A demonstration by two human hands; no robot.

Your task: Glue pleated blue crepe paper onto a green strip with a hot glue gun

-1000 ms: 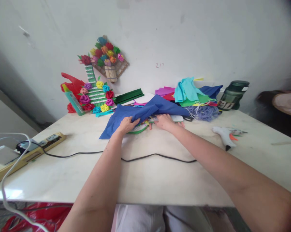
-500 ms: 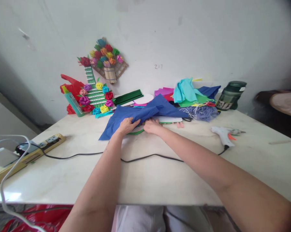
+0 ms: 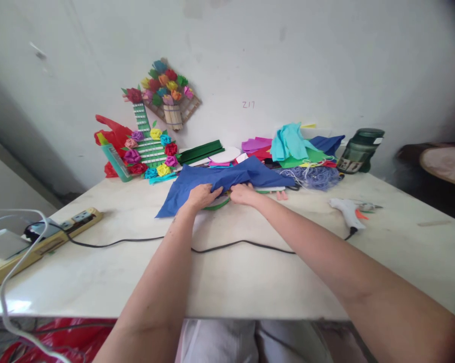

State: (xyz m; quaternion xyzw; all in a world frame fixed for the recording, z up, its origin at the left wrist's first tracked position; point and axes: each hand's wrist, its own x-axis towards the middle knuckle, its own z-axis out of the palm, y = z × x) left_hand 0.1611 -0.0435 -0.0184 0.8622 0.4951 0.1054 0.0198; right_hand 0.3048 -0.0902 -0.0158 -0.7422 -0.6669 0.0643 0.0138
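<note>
A large sheet of blue paper (image 3: 197,181) lies crumpled across the middle of the table's far half. My left hand (image 3: 202,195) grips its lower edge with the fingers curled over the fold. My right hand (image 3: 243,193) sits just beside it, fingers tucked under the same blue sheet; what they touch there is hidden. A green paper strip (image 3: 215,205) curves out from below both hands. Small pink pieces (image 3: 281,195) lie to the right of my right hand.
A white glue gun (image 3: 347,214) lies at the right, its black cord (image 3: 227,246) crossing the table to a power strip (image 3: 42,242) at the left. Paper-flower crafts (image 3: 152,146) lean on the wall. Coloured paper (image 3: 291,143), blue string (image 3: 316,176) and a green jar (image 3: 359,150) crowd the back.
My right hand has moved left from the pink pieces to beside my left hand, slipping under the blue paper. The left hand has kept its grip.
</note>
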